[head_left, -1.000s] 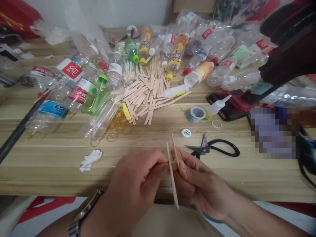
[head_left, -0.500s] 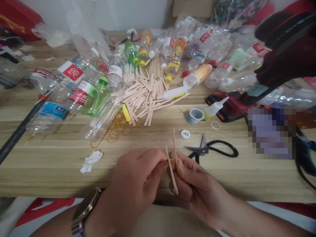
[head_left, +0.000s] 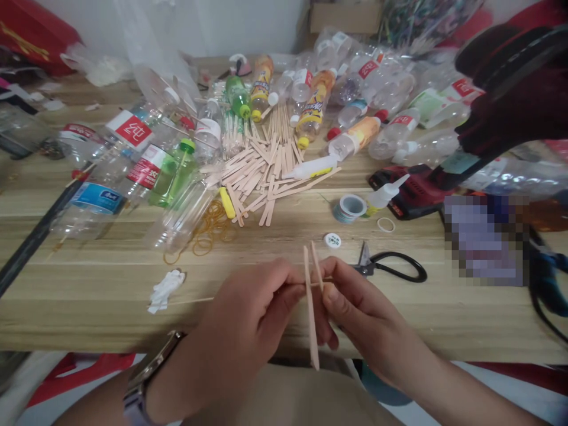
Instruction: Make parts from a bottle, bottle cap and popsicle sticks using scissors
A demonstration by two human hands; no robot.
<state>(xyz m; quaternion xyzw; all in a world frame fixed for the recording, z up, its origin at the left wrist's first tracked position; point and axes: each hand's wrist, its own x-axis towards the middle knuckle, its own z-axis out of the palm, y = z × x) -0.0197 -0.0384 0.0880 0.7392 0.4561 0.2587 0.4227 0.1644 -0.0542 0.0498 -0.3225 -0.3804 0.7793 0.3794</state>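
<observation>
Two flat wooden sticks (head_left: pixel 311 313) stand side by side between my hands, crossed by a thin rod near their upper part. My left hand (head_left: pixel 252 319), with a watch on the wrist, pinches the rod's left end. The fingers of my right hand (head_left: pixel 355 307) close on the right-hand stick and the rod. Another thin stick (head_left: pixel 190 300) lies on the table beside my left hand, near a crumpled white glove or tissue (head_left: pixel 166 290). Black-handled scissors (head_left: pixel 394 265) lie partly behind my right hand.
Behind my hands are a pile of wooden sticks (head_left: pixel 266 171), rubber bands (head_left: pixel 213 228), a white cap (head_left: pixel 332 240), a tape roll (head_left: pixel 349 208) and a glue bottle (head_left: pixel 384 194). Plastic bottles (head_left: pixel 355 136) crowd the back and left. A red-black power tool (head_left: pixel 417 189) stands at the right.
The two sticks have come closer together and turned more upright. My right hand has shifted slightly right and up, covering the scissor blades more. The thin stick beside my left hand now shows.
</observation>
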